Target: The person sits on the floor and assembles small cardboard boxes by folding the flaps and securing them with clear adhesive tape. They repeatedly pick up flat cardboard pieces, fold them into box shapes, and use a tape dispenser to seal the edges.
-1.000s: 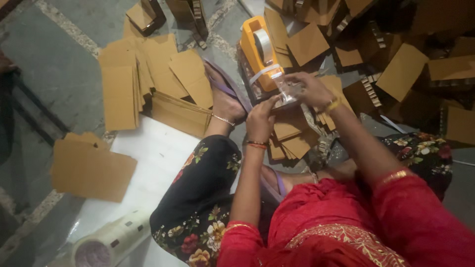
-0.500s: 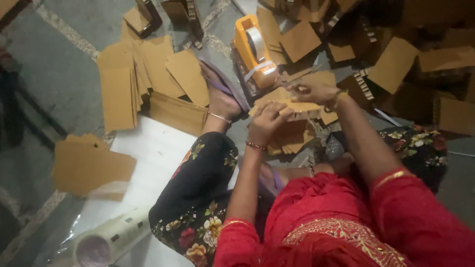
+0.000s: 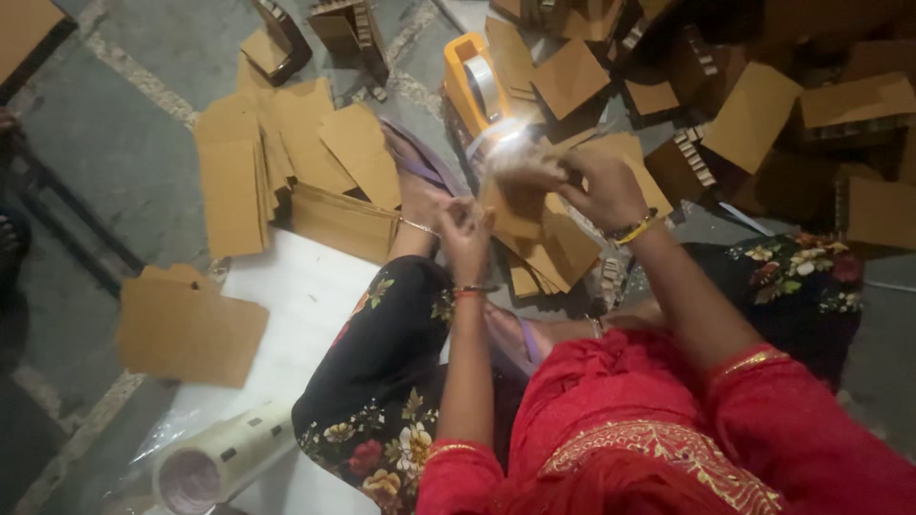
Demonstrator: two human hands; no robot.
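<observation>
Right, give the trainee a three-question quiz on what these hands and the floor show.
1. True or false: the right hand is on a cardboard piece beside the orange tape dispenser.
2. The roll of clear tape lies: A) lower left, B) upper right, C) on the lap.
3. What does the left hand pinch?

Key: 1 true. 2 A. 3 The edge of the same cardboard piece.
</observation>
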